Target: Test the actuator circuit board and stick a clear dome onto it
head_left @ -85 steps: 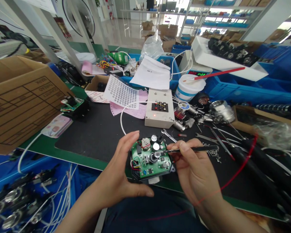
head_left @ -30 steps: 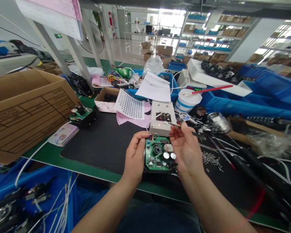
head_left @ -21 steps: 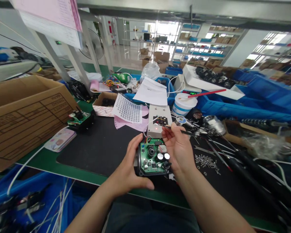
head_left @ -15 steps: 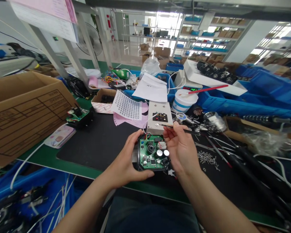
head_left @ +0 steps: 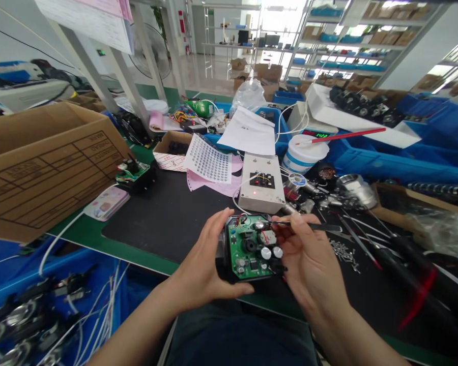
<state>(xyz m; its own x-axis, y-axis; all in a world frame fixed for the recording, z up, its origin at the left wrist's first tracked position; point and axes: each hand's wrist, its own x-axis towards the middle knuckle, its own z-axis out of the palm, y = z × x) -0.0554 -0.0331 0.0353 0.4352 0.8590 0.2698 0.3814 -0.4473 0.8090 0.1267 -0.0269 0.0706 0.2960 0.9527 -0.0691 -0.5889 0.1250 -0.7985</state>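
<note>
In my left hand [head_left: 208, 262] is a black housing with a green circuit board [head_left: 241, 264] set in it, my fingers and thumb around its left side. The board carries silver-topped capacitors [head_left: 266, 252], a black round part in its middle and thin coloured wires at its upper edge. My right hand [head_left: 309, 254] pinches dark tweezers [head_left: 328, 227], their tip over the board's upper right. A small silver piece [head_left: 259, 224] lies at that tip; whether the tweezers grip it I cannot tell. My lower right fingers are beside the housing's right side.
Behind the board stands a beige box [head_left: 261, 195] with switches and a lit red dot. Loose screws [head_left: 343, 254] and black-handled tools lie to the right. A cardboard carton [head_left: 61, 173] and another circuit board [head_left: 132, 173] are at left. A white tub [head_left: 304, 155] bears a red brush.
My right hand has brought the tweezers down from in front of the beige box to the board's upper right. The view has shifted, and a red dot on the box now shows.
</note>
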